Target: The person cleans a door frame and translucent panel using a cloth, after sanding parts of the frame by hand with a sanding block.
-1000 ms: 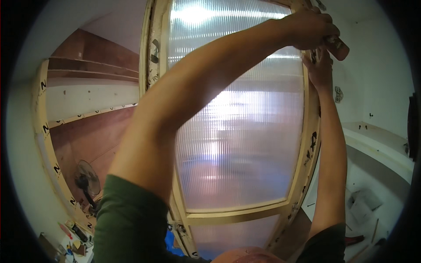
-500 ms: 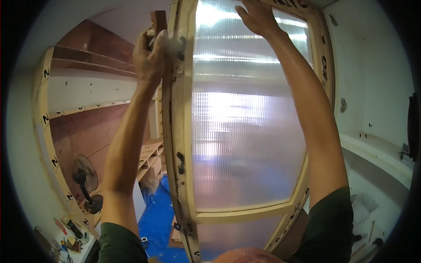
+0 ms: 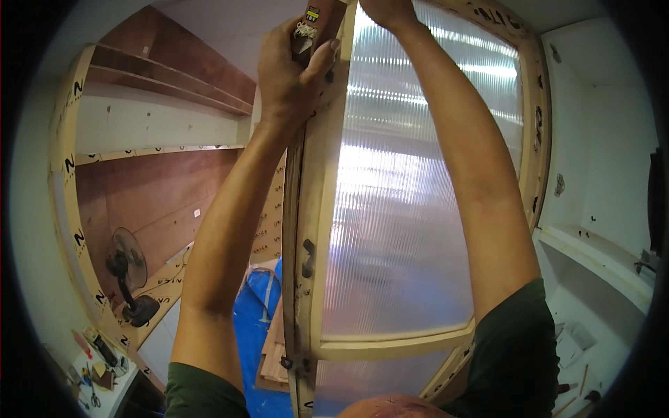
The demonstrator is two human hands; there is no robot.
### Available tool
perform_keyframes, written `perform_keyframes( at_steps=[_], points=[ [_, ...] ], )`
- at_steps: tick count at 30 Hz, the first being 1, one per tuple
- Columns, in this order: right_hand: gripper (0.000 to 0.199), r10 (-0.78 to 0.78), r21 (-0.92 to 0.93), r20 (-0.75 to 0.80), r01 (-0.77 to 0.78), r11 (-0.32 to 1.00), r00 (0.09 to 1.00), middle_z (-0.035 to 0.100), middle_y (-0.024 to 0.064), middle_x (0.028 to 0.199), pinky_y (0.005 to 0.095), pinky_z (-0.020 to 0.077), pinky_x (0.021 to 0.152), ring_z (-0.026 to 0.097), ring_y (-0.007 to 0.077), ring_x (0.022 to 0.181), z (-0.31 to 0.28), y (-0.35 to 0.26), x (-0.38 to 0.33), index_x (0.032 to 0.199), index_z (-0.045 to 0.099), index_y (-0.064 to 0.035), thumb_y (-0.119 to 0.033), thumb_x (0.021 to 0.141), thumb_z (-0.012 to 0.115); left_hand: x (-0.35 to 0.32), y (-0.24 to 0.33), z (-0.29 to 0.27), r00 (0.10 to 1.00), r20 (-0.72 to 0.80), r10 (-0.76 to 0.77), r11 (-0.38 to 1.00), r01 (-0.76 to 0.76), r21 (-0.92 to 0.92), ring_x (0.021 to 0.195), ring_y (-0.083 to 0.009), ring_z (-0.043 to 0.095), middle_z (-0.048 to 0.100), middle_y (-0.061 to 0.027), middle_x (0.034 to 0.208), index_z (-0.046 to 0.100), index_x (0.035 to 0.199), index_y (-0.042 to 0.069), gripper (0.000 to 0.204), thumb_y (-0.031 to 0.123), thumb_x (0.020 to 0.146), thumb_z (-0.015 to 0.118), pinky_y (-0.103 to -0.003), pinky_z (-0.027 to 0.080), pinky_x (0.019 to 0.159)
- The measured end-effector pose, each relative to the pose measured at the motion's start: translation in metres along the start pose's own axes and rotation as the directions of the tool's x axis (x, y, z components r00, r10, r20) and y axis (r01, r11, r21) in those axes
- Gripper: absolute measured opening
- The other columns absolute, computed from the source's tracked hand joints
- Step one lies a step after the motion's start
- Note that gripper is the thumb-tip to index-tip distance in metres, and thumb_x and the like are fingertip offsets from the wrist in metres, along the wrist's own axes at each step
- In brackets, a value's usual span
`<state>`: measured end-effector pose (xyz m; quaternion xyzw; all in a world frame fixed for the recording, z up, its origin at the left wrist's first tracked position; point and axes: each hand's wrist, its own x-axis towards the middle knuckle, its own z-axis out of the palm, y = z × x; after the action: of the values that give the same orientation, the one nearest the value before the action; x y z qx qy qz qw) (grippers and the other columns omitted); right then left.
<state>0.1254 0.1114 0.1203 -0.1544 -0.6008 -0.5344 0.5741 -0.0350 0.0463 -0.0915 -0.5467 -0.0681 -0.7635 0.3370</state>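
While hands (image 3: 296, 66) grip its frame (image 3: 317, 209), fan (image 3: 129, 275) stands below.

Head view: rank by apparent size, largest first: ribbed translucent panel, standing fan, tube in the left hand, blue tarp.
1. Ribbed translucent panel, by far the largest.
2. Blue tarp, partly hidden by the arm.
3. Standing fan; it sits farther off, so its rank against the tarp is unsure.
4. Tube in the left hand, cropped by the frame edge.

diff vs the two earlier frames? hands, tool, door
The left hand, clamped on a brown tube-shaped tool, swung from the door's right frame edge across to its left edge. The right hand shifted from that right edge to the top of the ribbed translucent panel. Door, fan unchanged.
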Motion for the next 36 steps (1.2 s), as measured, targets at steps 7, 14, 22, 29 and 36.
perform_keyframes(
  at_steps=[7, 14, 22, 29, 36],
  points=[
    [0.044, 0.17, 0.51, -0.174, -0.059, 0.858, 0.97, 0.07, 0.0221, 0.125, 0.0452, 0.054, 0.099, 0.067, 0.0371, 0.115, -0.052, -0.064, -0.063, 0.133, 0.064, -0.0012, -0.018, 0.092, 0.069, 0.004, 0.003, -0.008, 0.995, -0.026, 0.092, 0.98, -0.086, 0.178, 0.106, -0.0326, 0.062, 0.06, -0.0172, 0.115, 0.058, 0.129, 0.001, 0.058, 0.032, 0.086, 0.08, -0.044, 0.051, 0.091],
    [0.047, 0.364, 0.923, 0.374, -0.381, -0.053, 0.853, 0.058, 0.0057, 0.128, 0.0364, 0.0457, 0.103, 0.057, 0.0176, 0.117, -0.105, -0.17, -0.127, 0.132, 0.049, -0.0082, -0.039, 0.102, 0.067, -0.005, 0.006, -0.004, 0.895, 0.082, 0.438, 0.716, -0.403, 0.57, 0.111, -0.034, 0.061, 0.059, -0.0165, 0.12, 0.055, 0.138, 0.005, 0.065, 0.026, 0.081, 0.078, -0.045, 0.048, 0.092],
    [0.01, 0.576, 0.837, 0.54, -0.319, -0.444, 0.614, 0.06, -0.0012, 0.093, 0.0375, 0.0518, 0.078, 0.06, 0.0149, 0.085, -0.111, -0.147, -0.113, 0.098, 0.057, -0.0166, -0.021, 0.096, 0.066, -0.005, 0.021, -0.008, 0.772, 0.468, 0.431, 0.751, -0.594, 0.289, 0.134, -0.0383, 0.046, 0.043, -0.0159, 0.15, 0.045, 0.151, 0.009, 0.076, 0.016, 0.081, 0.074, -0.051, 0.039, 0.11],
    [0.019, 0.301, 0.87, 0.493, -0.456, -0.186, 0.816, 0.067, 0.0046, 0.099, 0.0368, 0.0572, 0.084, 0.067, 0.0183, 0.091, -0.105, -0.021, -0.098, 0.106, 0.065, -0.0044, -0.017, 0.093, 0.071, -0.015, 0.013, -0.02, 0.929, 0.336, 0.152, 0.836, -0.303, 0.458, 0.141, -0.0384, 0.043, 0.041, -0.0169, 0.155, 0.044, 0.152, 0.015, 0.075, 0.016, 0.085, 0.077, -0.052, 0.042, 0.11],
    [0.065, 0.338, 0.108, 0.366, -0.4, 0.91, 0.867, 0.063, 0.0134, 0.133, 0.0409, 0.0546, 0.1, 0.065, 0.0259, 0.117, -0.158, 0.005, -0.028, 0.153, 0.046, -0.0095, -0.003, 0.093, 0.072, -0.026, 0.017, -0.029, 0.933, 0.315, -0.172, 0.949, 0.071, 0.308, 0.125, -0.0479, 0.055, 0.04, -0.0251, 0.15, 0.049, 0.146, 0.009, 0.065, 0.018, 0.088, 0.077, -0.052, 0.051, 0.101]
  ],
)
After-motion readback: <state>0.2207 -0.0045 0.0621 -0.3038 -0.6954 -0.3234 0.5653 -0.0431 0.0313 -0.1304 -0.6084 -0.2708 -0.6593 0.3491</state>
